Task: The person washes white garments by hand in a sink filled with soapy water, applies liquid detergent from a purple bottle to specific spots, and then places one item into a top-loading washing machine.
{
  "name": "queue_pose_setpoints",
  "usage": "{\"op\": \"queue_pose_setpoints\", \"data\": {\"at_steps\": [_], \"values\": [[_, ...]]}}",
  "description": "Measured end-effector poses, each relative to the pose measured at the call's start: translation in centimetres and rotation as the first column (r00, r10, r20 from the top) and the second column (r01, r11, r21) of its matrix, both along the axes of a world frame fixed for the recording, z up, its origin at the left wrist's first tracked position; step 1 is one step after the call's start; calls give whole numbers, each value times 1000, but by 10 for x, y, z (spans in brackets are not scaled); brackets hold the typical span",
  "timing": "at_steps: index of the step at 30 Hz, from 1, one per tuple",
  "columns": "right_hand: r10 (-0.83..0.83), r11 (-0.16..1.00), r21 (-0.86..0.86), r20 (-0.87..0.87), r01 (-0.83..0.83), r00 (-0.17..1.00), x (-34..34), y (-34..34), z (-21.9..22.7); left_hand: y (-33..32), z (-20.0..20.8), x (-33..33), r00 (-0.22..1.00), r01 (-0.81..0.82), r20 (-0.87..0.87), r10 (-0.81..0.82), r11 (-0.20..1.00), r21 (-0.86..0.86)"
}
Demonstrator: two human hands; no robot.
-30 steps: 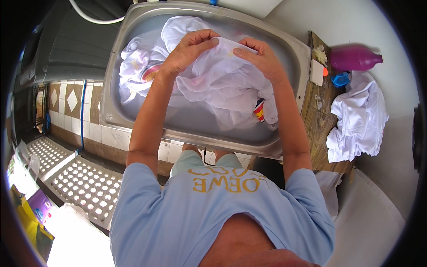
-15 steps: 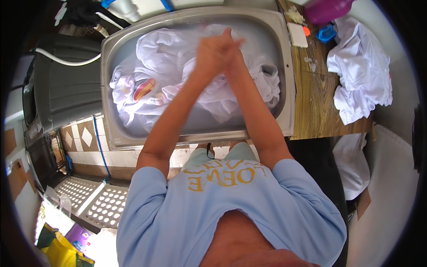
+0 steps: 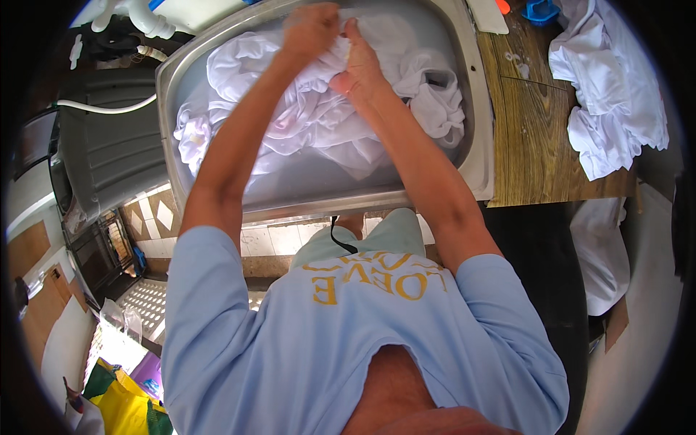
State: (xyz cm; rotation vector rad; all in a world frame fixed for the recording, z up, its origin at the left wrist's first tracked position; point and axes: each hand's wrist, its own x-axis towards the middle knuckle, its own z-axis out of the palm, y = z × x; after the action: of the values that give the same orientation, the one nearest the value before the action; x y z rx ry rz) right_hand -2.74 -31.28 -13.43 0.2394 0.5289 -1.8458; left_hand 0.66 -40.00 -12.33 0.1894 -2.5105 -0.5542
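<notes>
A metal sink basin [image 3: 484, 145] holds water and a heap of wet white clothes [image 3: 312, 119]. At the far side of the basin, over the heap, my hands are close together. A bunched part of a white garment [image 3: 338, 54] shows between them. My left hand [image 3: 312, 30] is closed like a fist on the cloth and slightly blurred. My right hand [image 3: 360, 65] has its thumb up and its fingers curled against the same cloth. The far end of that garment merges into the heap, so its outline is hidden.
Right of the basin is a wood-patterned counter [image 3: 522, 167] with a pile of white clothes [image 3: 609, 80], a blue plastic item [image 3: 540, 11] and a white block [image 3: 487, 14]. A dark grey plastic unit [image 3: 109, 138] stands to the left, with a white hose [image 3: 109, 108] across it.
My hands have moved from clasped together to slightly apart, the left going up and left. White cloth now shows between them. The whole view has shifted a little.
</notes>
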Motion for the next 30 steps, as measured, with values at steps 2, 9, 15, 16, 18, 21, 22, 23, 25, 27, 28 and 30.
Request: {"op": "queue_pose_setpoints", "data": {"at_steps": [2,9,15,16,18,21,22,23,25,27,28,30], "values": [[10,1000,1,-16,-10,1000,1,3,12,2,2,-1,995,-95,34,94,995,41],[-4,988,157,7,3,1000,-3,2,4,18,1,4,994,-107,57,96,963,247],[-58,997,43,-134,64,989,-23,3,-46,45,-13,-4,988,-50,-145,48,999,-7],[-47,997,60,-133,56,990,-23,6,-48,33,-20,-4,986,-97,-129,105,993,63],[51,948,319,-131,-7,990,-12,-1,-9,-7,-22,8,966,-221,-93,242,957,187],[34,971,240,-109,-7,993,-11,0,7,-18,-1,12,929,-369,148,339,879,302],[23,980,199,-102,-2,994,-11,-2,3,-14,7,15,919,-393,172,355,858,330],[7,988,152,-99,8,995,-14,-1,-4,-6,17,19,947,-308,62,315,838,450],[-24,990,135,-125,41,992,-18,2,-6,2,28,27,996,-54,-41,74,928,368],[-36,985,161,-187,66,982,-14,5,5,16,35,38,999,44,-2,-46,936,348],[-37,987,149,-179,64,983,-14,4,4,19,34,40,1000,25,-7,-24,931,365],[-44,990,121,-170,65,985,-15,4,1,24,34,39,1000,-6,-22,16,918,396]]}}
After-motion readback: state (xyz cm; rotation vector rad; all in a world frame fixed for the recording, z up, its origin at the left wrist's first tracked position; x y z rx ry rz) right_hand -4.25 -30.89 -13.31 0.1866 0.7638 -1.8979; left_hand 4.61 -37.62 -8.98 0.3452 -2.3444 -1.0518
